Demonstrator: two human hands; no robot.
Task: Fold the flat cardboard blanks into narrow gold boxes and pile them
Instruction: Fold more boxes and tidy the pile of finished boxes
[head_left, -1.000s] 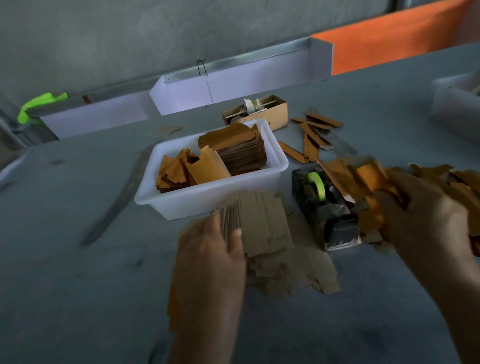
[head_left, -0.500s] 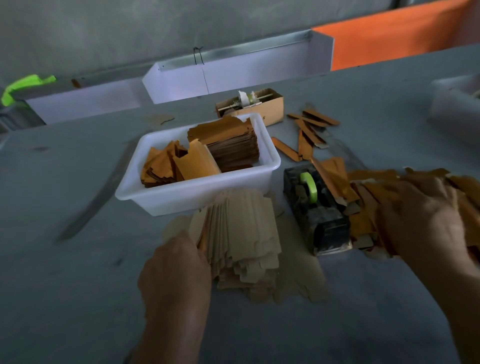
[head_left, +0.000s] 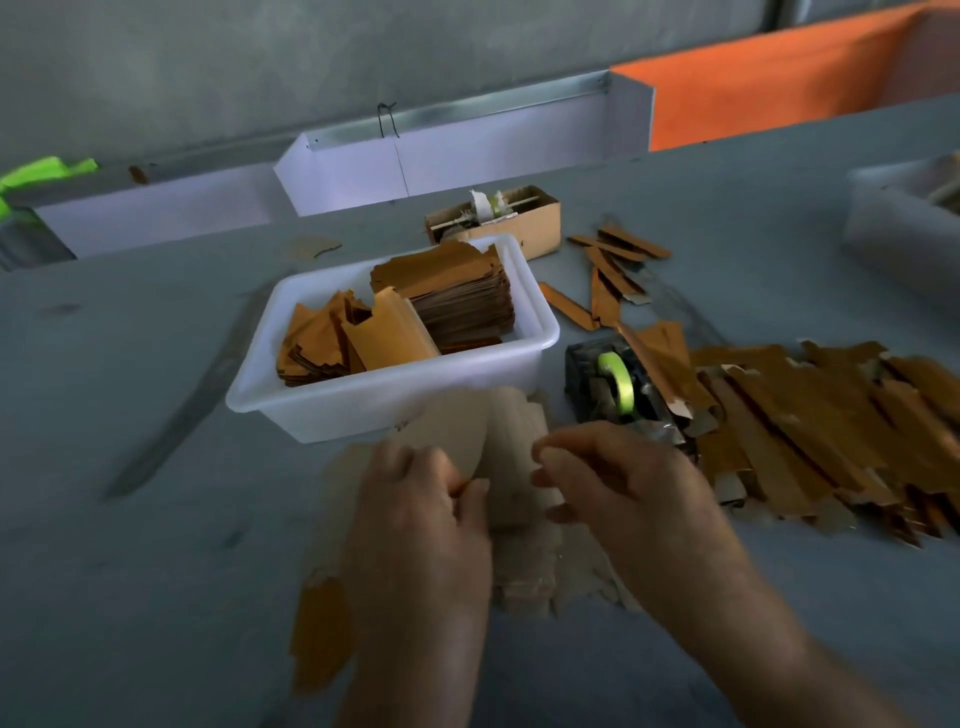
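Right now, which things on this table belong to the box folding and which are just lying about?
In the job:
- left hand and right hand, both at the stack of flat blanks
- white tub of gold blanks
- pile of folded gold boxes
- tape dispenser, possibly

Lying about:
- small cardboard box
- grey bin
- white trays

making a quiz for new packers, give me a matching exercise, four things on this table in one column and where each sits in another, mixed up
Things:
1. white tub
2. tape dispenser
3. folded gold boxes
4. plain blanks

Places:
A. under both hands
B. piled at the right
C. between the tub and the gold pile
D. centre, holding gold blanks

Pairs: 1-D, 2-C, 3-B, 4-A
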